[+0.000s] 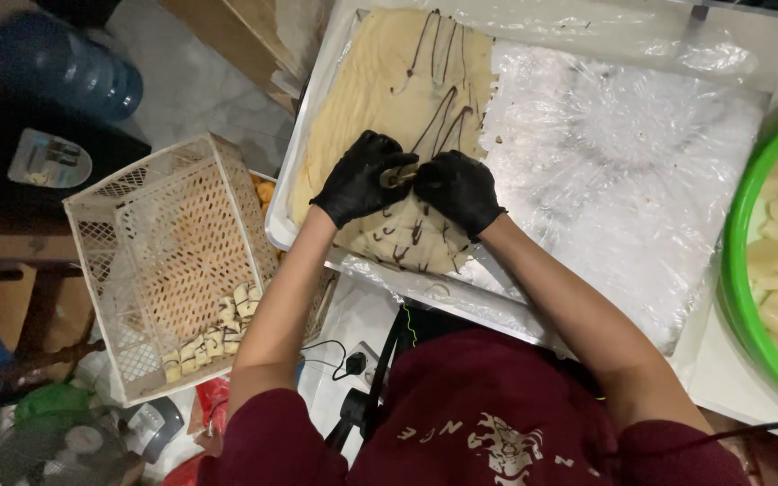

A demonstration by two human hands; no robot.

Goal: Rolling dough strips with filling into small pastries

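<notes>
Both my hands wear black gloves and meet over a sheet of pale dough (380, 90) streaked with dark chocolate lines. My left hand (359, 178) and my right hand (458, 189) pinch one small dough-wrapped piece (398, 175) between their fingertips. The dough lies on a plastic-lined metal tray (279, 225). Bare crinkled plastic film (623, 171) covers the tray's right half.
A white plastic crate (159, 261) to the left holds several small rolled pieces (209, 337) in one corner. A green basin (740, 297) with pale peeled pieces stands at the right. A blue water jug (74, 72) and a fan (65, 450) sit on the floor.
</notes>
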